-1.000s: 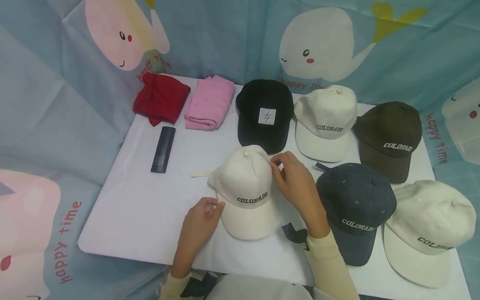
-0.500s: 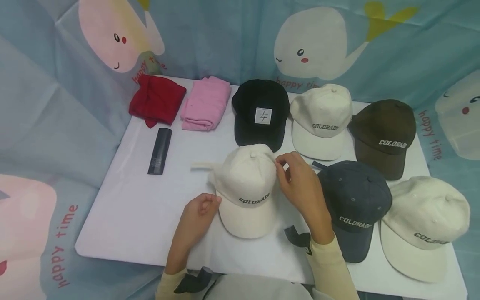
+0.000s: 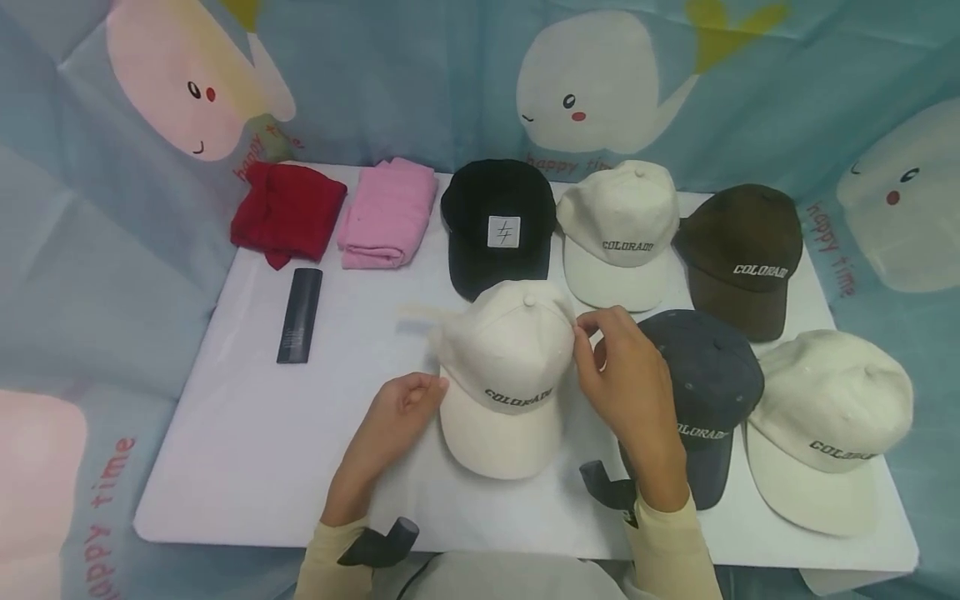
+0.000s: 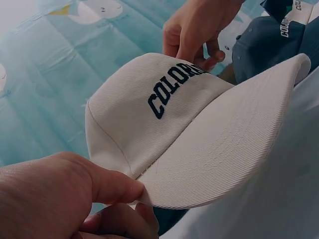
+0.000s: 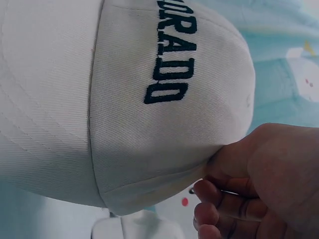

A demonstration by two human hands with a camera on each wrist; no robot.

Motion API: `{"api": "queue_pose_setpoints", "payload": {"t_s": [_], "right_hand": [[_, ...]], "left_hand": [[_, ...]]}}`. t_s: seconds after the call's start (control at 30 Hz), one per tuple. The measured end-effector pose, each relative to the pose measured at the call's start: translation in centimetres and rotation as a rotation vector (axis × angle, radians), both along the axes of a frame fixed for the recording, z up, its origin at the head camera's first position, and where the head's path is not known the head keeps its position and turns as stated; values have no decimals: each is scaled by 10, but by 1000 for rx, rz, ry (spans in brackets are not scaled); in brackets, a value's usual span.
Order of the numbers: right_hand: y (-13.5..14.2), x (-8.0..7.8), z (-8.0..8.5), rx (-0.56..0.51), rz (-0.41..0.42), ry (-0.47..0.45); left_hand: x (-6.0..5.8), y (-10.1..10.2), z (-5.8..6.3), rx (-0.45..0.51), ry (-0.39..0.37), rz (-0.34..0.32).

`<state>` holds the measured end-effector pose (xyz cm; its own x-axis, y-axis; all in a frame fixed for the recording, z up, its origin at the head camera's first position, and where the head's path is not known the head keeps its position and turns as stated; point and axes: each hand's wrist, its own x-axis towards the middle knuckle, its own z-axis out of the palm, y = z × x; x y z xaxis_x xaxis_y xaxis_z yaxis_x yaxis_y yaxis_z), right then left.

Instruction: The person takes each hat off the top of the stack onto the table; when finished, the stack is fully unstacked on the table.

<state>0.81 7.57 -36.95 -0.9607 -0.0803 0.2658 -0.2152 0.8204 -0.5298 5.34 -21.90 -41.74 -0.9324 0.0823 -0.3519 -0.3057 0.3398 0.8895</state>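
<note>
A cream baseball cap (image 3: 501, 433) with dark COLORADO lettering is between my two hands, brim toward me. My left hand (image 3: 392, 421) pinches the left corner of its brim; in the left wrist view the thumb (image 4: 117, 185) presses on top there. On the opposite side, my right hand (image 3: 630, 375) pinches the crown fabric, and the right wrist view shows thumb and forefinger (image 5: 207, 191) on that edge. The cap's strap sticks out at the back left, blurred. Its crown overlaps the brim of the black cap (image 3: 491, 187) in the head view.
Behind stand another cream cap (image 3: 622, 212) and a brown cap (image 3: 738, 237). A navy cap (image 3: 705, 367), partly behind my right hand, and a third cream cap (image 3: 832, 400) lie right. Folded red cloth (image 3: 288, 208), folded pink cloth (image 3: 387, 212) and a dark flat case (image 3: 300, 317) lie left on the white table (image 3: 225, 467).
Both hands, still gripping the cream cap, have shifted it to the right relative to the other caps. The head view has turned slightly, so the background has slid left.
</note>
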Motion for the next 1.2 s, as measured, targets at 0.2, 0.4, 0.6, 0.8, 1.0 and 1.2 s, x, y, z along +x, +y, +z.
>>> {"api": "queue_pose_setpoints", "payload": {"t_s": [0.2,0.4,0.6,0.8,1.0,1.2], "right_hand": [[12,9,1,11,-77,35],[22,14,-3,22,-111,62],[28,18,-9,40,-140,45],[27,19,-16,77,-154,46],[26,17,-23,96,-161,49],[26,16,-26,101,-153,36]], "left_hand": [[-10,10,0,31,12,-59],[-14,21,-6,23,8,-94],[-14,29,-15,-2,-5,-107],[-13,34,-26,-60,-37,-100],[-11,36,-26,-114,-55,-84],[-10,38,-28,-222,-50,-79]]}}
